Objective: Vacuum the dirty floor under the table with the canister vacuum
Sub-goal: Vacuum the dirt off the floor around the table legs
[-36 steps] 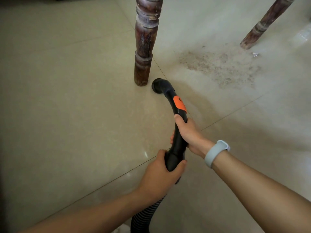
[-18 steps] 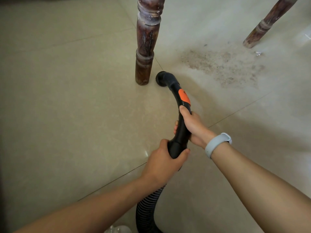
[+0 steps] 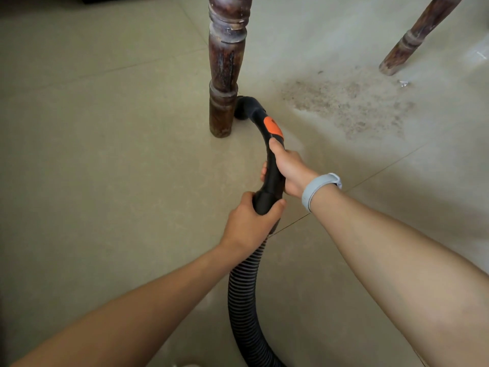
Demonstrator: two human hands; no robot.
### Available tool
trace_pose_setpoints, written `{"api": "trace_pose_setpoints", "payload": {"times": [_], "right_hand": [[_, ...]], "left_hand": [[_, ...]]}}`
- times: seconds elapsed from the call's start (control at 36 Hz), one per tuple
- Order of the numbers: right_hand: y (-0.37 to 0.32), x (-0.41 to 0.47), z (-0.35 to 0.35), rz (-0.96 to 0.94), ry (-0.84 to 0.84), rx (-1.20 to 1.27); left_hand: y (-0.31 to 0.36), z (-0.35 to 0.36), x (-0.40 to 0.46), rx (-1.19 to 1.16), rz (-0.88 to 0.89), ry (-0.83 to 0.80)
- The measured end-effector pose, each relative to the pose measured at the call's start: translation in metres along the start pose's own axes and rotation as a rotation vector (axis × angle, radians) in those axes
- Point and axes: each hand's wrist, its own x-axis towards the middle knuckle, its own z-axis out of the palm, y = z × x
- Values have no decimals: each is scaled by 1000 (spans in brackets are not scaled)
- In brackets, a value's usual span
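Unlabelled vacuum handle (image 3: 272, 165), orange slider (image 3: 273, 126)

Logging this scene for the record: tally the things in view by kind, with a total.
Dark turned wooden table legs: 2
Black curved vacuum handle with orange button: 1
Black ribbed vacuum hose: 1
Grey wristband: 1
Patch of grey dust on the tiles: 1
Total: 6

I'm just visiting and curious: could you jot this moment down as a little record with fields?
left hand: grips the rear of the vacuum handle, where the ribbed hose joins
right hand: grips the handle below its orange button
nozzle end: beside the near table leg
dirt patch: uncleaned, right of the nozzle, towards the far table leg
wrist: grey band
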Motion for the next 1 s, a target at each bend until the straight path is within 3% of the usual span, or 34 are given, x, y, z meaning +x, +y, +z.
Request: {"api": "trace_pose_setpoints", "payload": {"times": [0.33,0.64,0.72,1.0], "right_hand": [[5,2,-42,5,160,104],[52,-17,-76,31,361,179],[54,-15,-69,19,375,140],[21,11,-27,-100,392,-318]], "left_hand": [[5,21,12,78,56,-132],[-12,28,-3,259,106,-330],[-16,24,-3,209,96,-305],[-23,12,13,190,32,-75]]}}
